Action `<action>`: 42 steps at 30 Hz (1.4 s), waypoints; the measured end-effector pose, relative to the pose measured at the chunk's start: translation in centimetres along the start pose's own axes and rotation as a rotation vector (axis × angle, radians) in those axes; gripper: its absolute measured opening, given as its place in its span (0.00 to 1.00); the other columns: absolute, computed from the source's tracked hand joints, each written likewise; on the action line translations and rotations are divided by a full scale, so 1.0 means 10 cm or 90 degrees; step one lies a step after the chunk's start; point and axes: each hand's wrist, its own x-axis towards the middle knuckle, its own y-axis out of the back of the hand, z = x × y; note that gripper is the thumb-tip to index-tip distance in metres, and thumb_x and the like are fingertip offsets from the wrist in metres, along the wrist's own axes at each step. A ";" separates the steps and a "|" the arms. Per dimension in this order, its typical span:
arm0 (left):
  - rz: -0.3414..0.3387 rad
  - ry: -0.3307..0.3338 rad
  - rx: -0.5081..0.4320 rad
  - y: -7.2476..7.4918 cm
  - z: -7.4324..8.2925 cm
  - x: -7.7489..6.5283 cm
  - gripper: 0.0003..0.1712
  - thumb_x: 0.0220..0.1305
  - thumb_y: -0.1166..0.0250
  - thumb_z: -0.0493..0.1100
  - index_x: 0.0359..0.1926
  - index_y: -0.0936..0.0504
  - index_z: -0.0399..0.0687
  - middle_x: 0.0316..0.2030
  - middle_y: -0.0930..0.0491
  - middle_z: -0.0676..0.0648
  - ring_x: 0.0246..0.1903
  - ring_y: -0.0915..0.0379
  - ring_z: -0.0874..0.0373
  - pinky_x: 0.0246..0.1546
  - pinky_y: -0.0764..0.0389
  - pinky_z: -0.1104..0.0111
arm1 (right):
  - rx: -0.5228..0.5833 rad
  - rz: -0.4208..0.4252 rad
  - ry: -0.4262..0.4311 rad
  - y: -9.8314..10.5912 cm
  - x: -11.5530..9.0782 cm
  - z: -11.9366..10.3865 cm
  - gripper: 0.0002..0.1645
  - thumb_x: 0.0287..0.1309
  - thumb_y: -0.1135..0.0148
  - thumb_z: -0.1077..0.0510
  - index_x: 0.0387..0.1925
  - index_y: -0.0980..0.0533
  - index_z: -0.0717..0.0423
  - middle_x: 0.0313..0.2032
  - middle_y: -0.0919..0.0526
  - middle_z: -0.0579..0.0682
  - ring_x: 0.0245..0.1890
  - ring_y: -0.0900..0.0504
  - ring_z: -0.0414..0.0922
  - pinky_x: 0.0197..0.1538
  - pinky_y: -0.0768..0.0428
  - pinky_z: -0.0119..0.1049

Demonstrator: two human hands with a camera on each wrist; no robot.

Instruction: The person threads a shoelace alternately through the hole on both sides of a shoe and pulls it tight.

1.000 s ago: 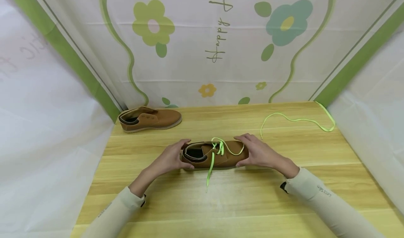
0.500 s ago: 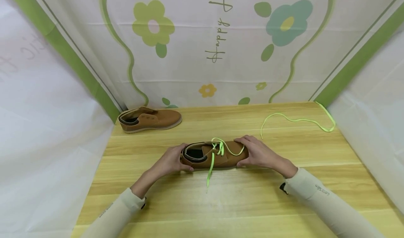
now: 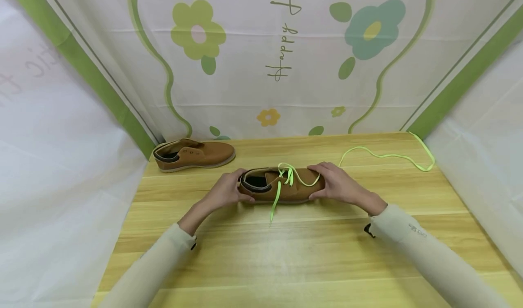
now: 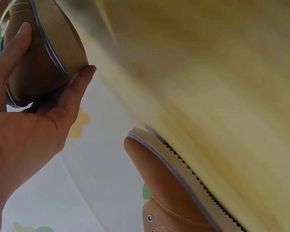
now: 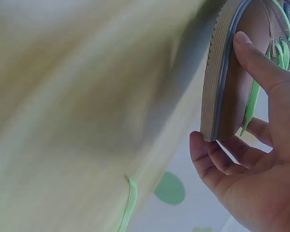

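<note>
Shoe (image 3: pixel 289 192), frame centre | my left hand (image 3: pixel 224 191) grips the heel (image 4: pixel 36 75), my right hand (image 3: pixel 338 183) the toe (image 5: pixel 236 96) | probably light, stiff-soled, softer-sided | I'd hold both ends, avoiding the floppy lace (image 3: pixel 290 175)

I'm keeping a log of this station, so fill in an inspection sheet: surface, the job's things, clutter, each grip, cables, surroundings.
Surface: wood-grain table, light reflecting off its near half.
Job's things: brown laced shoe held between both hands, its green lace threaded and one end hanging down the near side; unlaced shoe upright at the far left; loose green lace at the far right.
Clutter: nothing seen.
Left grip: fingers and thumb round the laced shoe's heel.
Right grip: fingers and thumb round its toe.
Cables: nothing seen.
Surroundings: white sheeting behind, printed with flowers; more white sheeting on both sides.
</note>
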 end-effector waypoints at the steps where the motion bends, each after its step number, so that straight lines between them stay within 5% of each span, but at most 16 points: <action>1: 0.003 0.000 -0.003 0.01 0.00 0.06 0.46 0.50 0.13 0.43 0.66 0.26 0.35 0.53 0.14 0.39 0.50 0.15 0.47 0.54 0.16 0.54 | 0.000 -0.001 -0.003 0.03 0.04 0.04 0.57 0.41 0.10 0.45 0.68 0.26 0.67 0.57 0.17 0.64 0.58 0.19 0.61 0.63 0.22 0.59; 11: 0.015 -0.018 0.014 0.13 -0.01 0.68 0.44 0.56 0.16 0.42 0.68 0.30 0.33 0.57 0.17 0.36 0.58 0.20 0.41 0.66 0.25 0.48 | -0.007 -0.021 -0.034 0.24 0.40 0.45 0.57 0.46 0.12 0.47 0.71 0.29 0.70 0.63 0.21 0.70 0.64 0.23 0.66 0.69 0.28 0.62; 20: 0.027 0.007 0.042 0.15 -0.04 1.15 0.44 0.56 0.16 0.42 0.71 0.26 0.38 0.65 0.20 0.38 0.66 0.25 0.41 0.69 0.26 0.52 | -0.023 -0.028 -0.053 0.31 0.57 0.73 0.57 0.52 0.15 0.48 0.73 0.34 0.74 0.63 0.24 0.73 0.63 0.24 0.69 0.67 0.28 0.64; 29: 0.025 0.045 0.050 0.05 -0.06 1.38 0.45 0.58 0.17 0.42 0.73 0.27 0.41 0.67 0.22 0.40 0.69 0.28 0.43 0.71 0.29 0.55 | -0.029 -0.043 -0.067 0.32 0.68 0.90 0.56 0.53 0.15 0.51 0.72 0.34 0.76 0.62 0.25 0.75 0.64 0.26 0.70 0.67 0.29 0.65; 42: 0.009 0.094 0.044 0.02 -0.04 1.48 0.45 0.61 0.20 0.41 0.75 0.30 0.37 0.69 0.24 0.37 0.70 0.29 0.41 0.71 0.29 0.55 | -0.029 -0.074 -0.089 0.24 0.73 0.97 0.56 0.59 0.19 0.50 0.75 0.39 0.77 0.66 0.29 0.79 0.67 0.30 0.73 0.70 0.32 0.66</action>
